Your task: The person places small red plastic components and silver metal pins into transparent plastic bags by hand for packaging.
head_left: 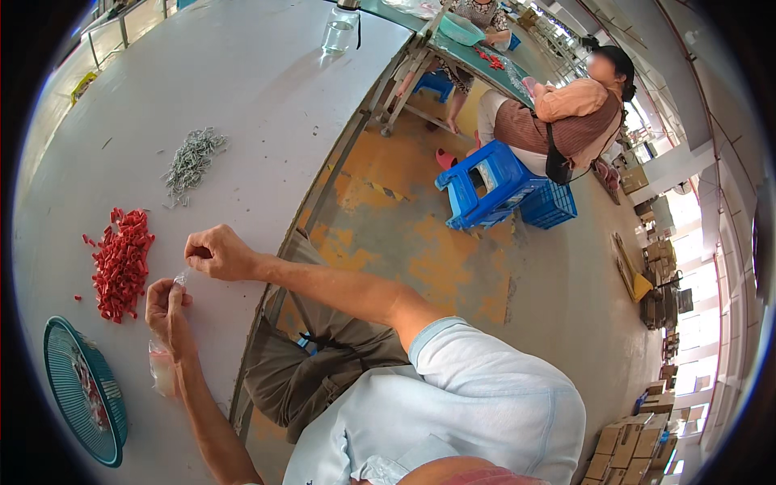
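My left hand (168,314) pinches a small transparent plastic bag (181,278) above the pale table (267,113). Just beyond it, my right hand (220,252) is closed with its fingertips at the bag's upper end; what it grips is hidden. To the left of both hands is a heap of small red plastic pieces (121,263), probably wall plugs. A smaller pile of grey metal screws (192,166) lies farther away. Beside my left wrist rests a stack of flat transparent bags (162,370) with a reddish band.
A teal plastic basket (121,404) at the near left holds small packets with red contents. A transparent bottle (338,34) stands at the table's far end. Past the table edge, one person (570,109) sits on blue stools (493,182) at a green table, with another person (477,12) opposite.
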`<state>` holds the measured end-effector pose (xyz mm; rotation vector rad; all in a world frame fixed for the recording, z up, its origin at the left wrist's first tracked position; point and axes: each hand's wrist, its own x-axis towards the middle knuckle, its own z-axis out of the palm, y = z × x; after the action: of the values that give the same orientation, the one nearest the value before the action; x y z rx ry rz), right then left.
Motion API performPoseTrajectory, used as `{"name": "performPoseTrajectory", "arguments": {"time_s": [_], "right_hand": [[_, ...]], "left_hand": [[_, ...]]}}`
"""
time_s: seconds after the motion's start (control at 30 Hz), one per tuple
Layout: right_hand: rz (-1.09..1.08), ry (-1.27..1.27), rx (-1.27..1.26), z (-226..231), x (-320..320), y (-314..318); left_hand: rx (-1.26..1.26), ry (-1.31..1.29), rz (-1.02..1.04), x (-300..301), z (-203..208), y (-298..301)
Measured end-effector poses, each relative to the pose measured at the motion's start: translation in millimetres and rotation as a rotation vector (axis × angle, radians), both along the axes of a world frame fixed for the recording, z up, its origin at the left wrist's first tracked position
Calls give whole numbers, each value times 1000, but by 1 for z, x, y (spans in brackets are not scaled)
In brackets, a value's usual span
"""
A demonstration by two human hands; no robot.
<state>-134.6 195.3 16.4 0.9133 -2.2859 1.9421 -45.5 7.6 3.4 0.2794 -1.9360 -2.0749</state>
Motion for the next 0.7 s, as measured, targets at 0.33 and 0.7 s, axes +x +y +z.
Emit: {"name": "performPoseTrajectory", "arguments": {"time_s": [0.33, 0.7], "right_hand": [[-18, 88, -5, -24, -3, -18], [75, -178, 211, 10, -15, -26]], "left_hand": [[-242, -15, 86, 14, 23, 3], [-135, -10, 82, 12, 13, 1]]}}
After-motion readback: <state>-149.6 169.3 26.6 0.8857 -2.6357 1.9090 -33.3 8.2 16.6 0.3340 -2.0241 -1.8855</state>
